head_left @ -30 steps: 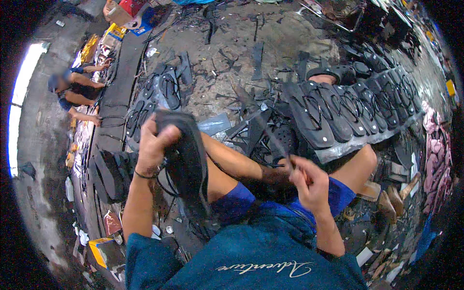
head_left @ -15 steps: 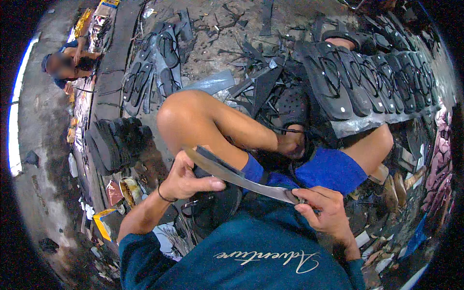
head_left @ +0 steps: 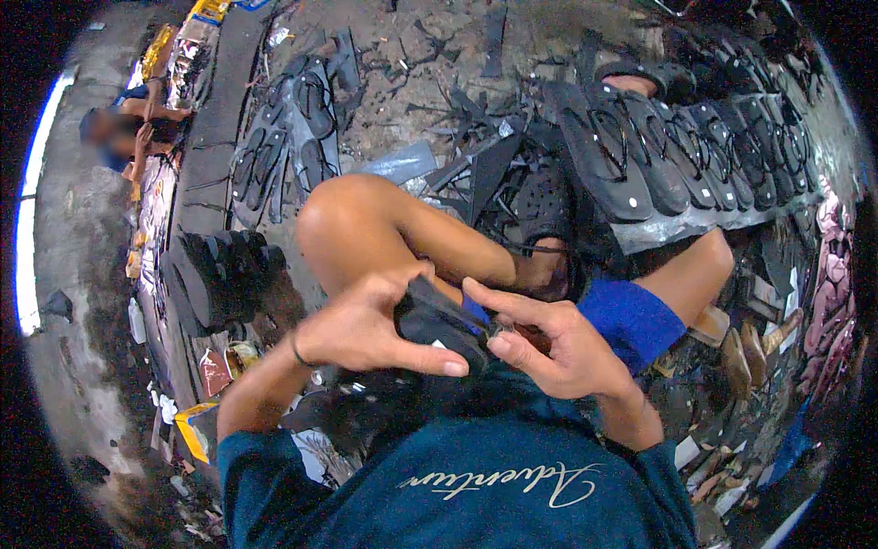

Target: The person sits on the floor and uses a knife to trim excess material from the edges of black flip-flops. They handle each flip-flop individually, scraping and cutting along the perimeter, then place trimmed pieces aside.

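Observation:
My left hand (head_left: 352, 320) is wrapped round a black sandal sole (head_left: 428, 328) in front of my lap, thumb along its near side. A small white label shows near the sole's right end. My right hand (head_left: 572, 348) is closed round the end of a knife, beside the sole's right end. The knife's blade (head_left: 450, 300) appears edge-on along the far side of the sole; it is partly hidden and smeared, so I cannot tell whether it touches the rubber.
Rows of black flip-flops (head_left: 604, 169) lie on plastic sheeting at the right. More flip-flops (head_left: 314, 101) lie far left of centre. A stack of dark soles (head_left: 206, 284) stands at the left. Dark offcuts (head_left: 485, 165) litter the floor. Another person (head_left: 137, 123) sits at the far left.
My right hand has moved left and up toward my left hand. The long blade, broadside before, now appears edge-on and short. The sole has swung more into view, tilted down to the right.

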`<act>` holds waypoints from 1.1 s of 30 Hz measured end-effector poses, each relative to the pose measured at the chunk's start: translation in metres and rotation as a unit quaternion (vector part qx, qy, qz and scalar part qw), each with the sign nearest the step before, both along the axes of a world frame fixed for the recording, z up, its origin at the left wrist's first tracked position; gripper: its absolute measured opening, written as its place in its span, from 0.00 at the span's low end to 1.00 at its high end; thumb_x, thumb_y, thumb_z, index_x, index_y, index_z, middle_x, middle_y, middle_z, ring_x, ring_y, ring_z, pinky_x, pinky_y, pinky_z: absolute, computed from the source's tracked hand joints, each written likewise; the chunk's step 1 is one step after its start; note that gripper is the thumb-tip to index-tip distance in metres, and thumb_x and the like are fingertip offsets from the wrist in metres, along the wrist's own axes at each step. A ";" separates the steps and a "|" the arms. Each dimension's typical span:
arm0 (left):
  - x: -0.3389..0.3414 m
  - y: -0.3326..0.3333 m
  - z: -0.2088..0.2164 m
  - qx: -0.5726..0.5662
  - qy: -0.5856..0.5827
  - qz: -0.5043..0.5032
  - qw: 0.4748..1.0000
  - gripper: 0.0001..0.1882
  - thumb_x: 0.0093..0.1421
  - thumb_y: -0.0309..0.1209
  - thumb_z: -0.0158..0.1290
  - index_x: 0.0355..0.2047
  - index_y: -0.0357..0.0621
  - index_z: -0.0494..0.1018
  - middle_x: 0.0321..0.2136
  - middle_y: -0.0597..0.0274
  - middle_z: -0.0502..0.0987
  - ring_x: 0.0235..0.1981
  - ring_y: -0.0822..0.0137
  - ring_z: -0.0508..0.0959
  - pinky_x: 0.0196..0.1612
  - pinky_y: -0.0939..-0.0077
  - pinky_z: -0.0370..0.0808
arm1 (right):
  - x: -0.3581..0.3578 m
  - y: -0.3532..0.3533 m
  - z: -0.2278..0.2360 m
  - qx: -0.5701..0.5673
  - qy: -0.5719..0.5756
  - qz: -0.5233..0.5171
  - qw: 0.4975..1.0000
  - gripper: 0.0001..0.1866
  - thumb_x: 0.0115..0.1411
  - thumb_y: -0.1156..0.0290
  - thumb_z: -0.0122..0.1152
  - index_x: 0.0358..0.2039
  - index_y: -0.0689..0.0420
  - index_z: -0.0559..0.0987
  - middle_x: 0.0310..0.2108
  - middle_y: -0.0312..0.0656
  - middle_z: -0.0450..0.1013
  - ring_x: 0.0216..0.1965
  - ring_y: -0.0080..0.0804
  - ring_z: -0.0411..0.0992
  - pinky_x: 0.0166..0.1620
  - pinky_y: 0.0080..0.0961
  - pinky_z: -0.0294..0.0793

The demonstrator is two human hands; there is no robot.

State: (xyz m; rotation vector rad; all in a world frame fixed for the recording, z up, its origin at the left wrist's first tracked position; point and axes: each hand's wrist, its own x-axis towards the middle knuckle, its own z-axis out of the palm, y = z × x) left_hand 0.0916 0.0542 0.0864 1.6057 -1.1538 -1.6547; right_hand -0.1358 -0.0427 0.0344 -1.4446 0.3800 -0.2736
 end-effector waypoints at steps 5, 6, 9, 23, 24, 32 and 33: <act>0.001 -0.044 0.096 -0.128 -0.430 0.091 0.889 0.29 0.41 0.48 0.75 0.32 0.37 0.77 0.21 0.63 0.78 0.27 0.68 0.78 0.39 0.77 0.74 | 0.000 0.003 -0.014 0.130 -0.079 -0.081 0.985 0.25 0.71 0.66 0.49 0.66 0.60 0.64 0.35 0.40 0.77 0.30 0.15 0.69 0.35 0.16 0.73; 0.002 -0.020 0.088 -0.160 -0.340 0.026 0.926 0.28 0.45 0.47 0.73 0.35 0.38 0.76 0.26 0.62 0.78 0.30 0.67 0.78 0.40 0.76 0.74 | -0.001 0.004 -0.025 0.147 -0.088 -0.104 0.980 0.26 0.71 0.65 0.49 0.66 0.60 0.64 0.36 0.41 0.77 0.31 0.15 0.69 0.36 0.16 0.73; -0.031 0.056 -0.016 -0.027 0.131 0.040 0.990 0.23 0.55 0.44 0.65 0.43 0.42 0.75 0.38 0.57 0.81 0.38 0.63 0.81 0.44 0.72 0.75 | 0.007 0.011 -0.038 0.160 -0.091 -0.106 0.977 0.26 0.72 0.64 0.49 0.67 0.59 0.63 0.36 0.40 0.77 0.32 0.16 0.70 0.36 0.15 0.73; -0.073 -0.069 -0.080 -0.121 0.394 0.525 0.745 0.17 0.64 0.44 0.56 0.47 0.47 0.75 0.40 0.63 0.81 0.39 0.64 0.82 0.43 0.67 0.82 | -0.097 0.060 -0.054 -0.202 0.147 -0.333 0.909 0.17 0.58 0.70 0.68 0.47 0.60 0.80 0.40 0.50 0.80 0.38 0.42 0.81 0.41 0.32 0.80; -0.076 -0.062 -0.088 -0.097 0.364 0.534 0.757 0.18 0.65 0.46 0.55 0.46 0.48 0.75 0.38 0.64 0.81 0.37 0.64 0.82 0.41 0.67 0.82 | -0.098 0.065 -0.051 -0.207 0.156 -0.341 0.904 0.17 0.58 0.70 0.68 0.47 0.59 0.81 0.39 0.49 0.80 0.36 0.41 0.81 0.40 0.31 0.81; -0.074 -0.011 -0.115 -0.097 0.323 0.509 0.792 0.19 0.68 0.44 0.50 0.50 0.44 0.73 0.43 0.59 0.80 0.43 0.60 0.80 0.49 0.63 0.78 | -0.067 0.056 -0.033 -0.183 0.179 -0.314 0.914 0.15 0.59 0.65 0.67 0.46 0.55 0.82 0.28 0.45 0.78 0.26 0.38 0.78 0.30 0.32 0.78; -0.072 -0.005 -0.121 -0.090 0.313 0.514 0.794 0.19 0.68 0.44 0.50 0.50 0.43 0.72 0.43 0.59 0.80 0.43 0.59 0.80 0.49 0.63 0.78 | -0.060 0.051 -0.030 -0.168 0.187 -0.298 0.921 0.15 0.59 0.65 0.66 0.46 0.55 0.81 0.26 0.45 0.77 0.25 0.38 0.77 0.29 0.32 0.77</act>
